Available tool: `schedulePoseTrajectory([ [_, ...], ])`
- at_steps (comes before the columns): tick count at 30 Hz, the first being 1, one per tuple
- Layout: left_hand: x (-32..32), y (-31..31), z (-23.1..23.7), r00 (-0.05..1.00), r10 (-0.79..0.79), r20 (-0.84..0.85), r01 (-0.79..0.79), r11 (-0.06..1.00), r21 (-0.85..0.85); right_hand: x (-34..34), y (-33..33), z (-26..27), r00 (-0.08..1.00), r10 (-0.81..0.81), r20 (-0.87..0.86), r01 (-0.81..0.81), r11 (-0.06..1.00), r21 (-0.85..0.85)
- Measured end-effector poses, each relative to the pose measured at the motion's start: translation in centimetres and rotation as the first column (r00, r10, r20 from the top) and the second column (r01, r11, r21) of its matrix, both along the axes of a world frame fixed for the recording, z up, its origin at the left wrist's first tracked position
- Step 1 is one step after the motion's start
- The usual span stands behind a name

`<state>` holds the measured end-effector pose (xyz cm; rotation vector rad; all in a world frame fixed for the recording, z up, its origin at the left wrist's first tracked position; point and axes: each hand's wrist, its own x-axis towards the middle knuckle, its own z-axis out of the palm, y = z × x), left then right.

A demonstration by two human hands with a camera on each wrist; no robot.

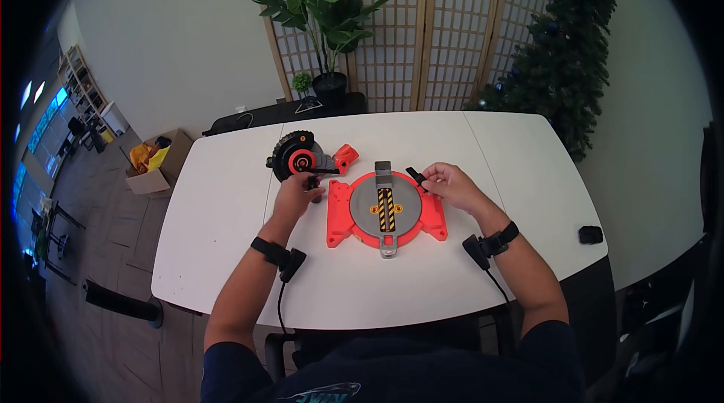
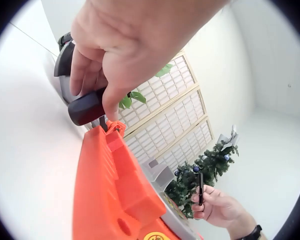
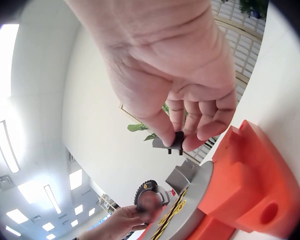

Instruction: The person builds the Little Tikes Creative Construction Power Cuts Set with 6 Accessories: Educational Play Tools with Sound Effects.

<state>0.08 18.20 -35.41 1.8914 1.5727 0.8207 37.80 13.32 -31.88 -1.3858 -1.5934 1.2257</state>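
The right hand (image 1: 452,186) pinches a black clip (image 3: 178,139), apparently to leave its pegs (image 3: 180,152) exposed, while the left hand (image 1: 294,195) pinches a dark part (image 2: 86,109) beside the red base (image 1: 339,214).

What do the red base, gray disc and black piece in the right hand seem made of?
Red base: likely molded plastic, low sheen, evenly colored.
Gray disc: probably matte plastic, no metallic glare.
Black piece: perhaps hard plastic, dull and dark, though coated metal is possible.
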Motion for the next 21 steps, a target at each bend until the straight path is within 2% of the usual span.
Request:
schedulePoseTrajectory([
  [2,0.1,-0.1,0.0,0.998,0.001,-0.061,0.001,0.999,0.033,0.6,0.5,-0.9,0.996,0.000,0.087,-0.013,0.989,0.144],
  [3,0.2,-0.3,0.3,0.996,0.010,-0.092,-0.005,0.998,0.058,0.5,0.4,-0.4,0.996,-0.002,0.087,-0.011,0.990,0.144],
  [5,0.5,-0.6,0.7,0.992,0.019,-0.124,-0.009,0.996,0.084,0.4,0.3,0.6,0.929,-0.053,0.366,-0.012,0.985,0.171],
  [8,1.6,-1.5,2.2,0.990,0.064,-0.126,-0.044,0.987,0.155,0.4,0.1,0.9,0.893,-0.052,0.448,-0.039,0.981,0.192],
  [10,2.4,-2.0,2.8,0.979,0.087,-0.187,-0.023,0.948,0.317,0.1,0.0,1.0,0.878,-0.055,0.475,-0.059,0.973,0.221],
  [11,2.7,-2.2,3.2,0.979,0.087,-0.187,-0.023,0.948,0.317,0.0,0.0,1.0,0.863,-0.058,0.501,-0.080,0.965,0.250],
  [13,3.3,-2.6,4.2,0.942,-0.103,-0.320,0.223,0.903,0.366,0.0,0.3,0.5,0.862,-0.052,0.505,-0.099,0.958,0.268],
  [14,3.7,-3.0,4.6,0.942,-0.103,-0.320,0.223,0.903,0.366,0.0,0.4,0.4,0.860,-0.046,0.508,-0.118,0.951,0.287],
  [16,4.5,-3.7,5.1,0.872,-0.256,-0.418,0.364,0.909,0.202,-0.4,0.2,1.0,0.840,-0.050,0.541,-0.130,0.948,0.290],
  [17,4.8,-3.9,4.9,0.872,-0.256,-0.418,0.364,0.909,0.202,-0.5,0.1,1.3,0.818,-0.054,0.572,-0.143,0.945,0.293],
  [19,5.1,-4.2,4.6,0.788,-0.348,-0.508,0.452,0.887,0.093,-0.6,0.0,1.5,0.813,-0.043,0.580,-0.163,0.940,0.299],
  [21,5.1,-3.9,3.8,0.775,-0.352,-0.525,0.458,0.885,0.082,-0.7,-0.2,1.4,0.808,-0.033,0.589,-0.183,0.935,0.303],
])
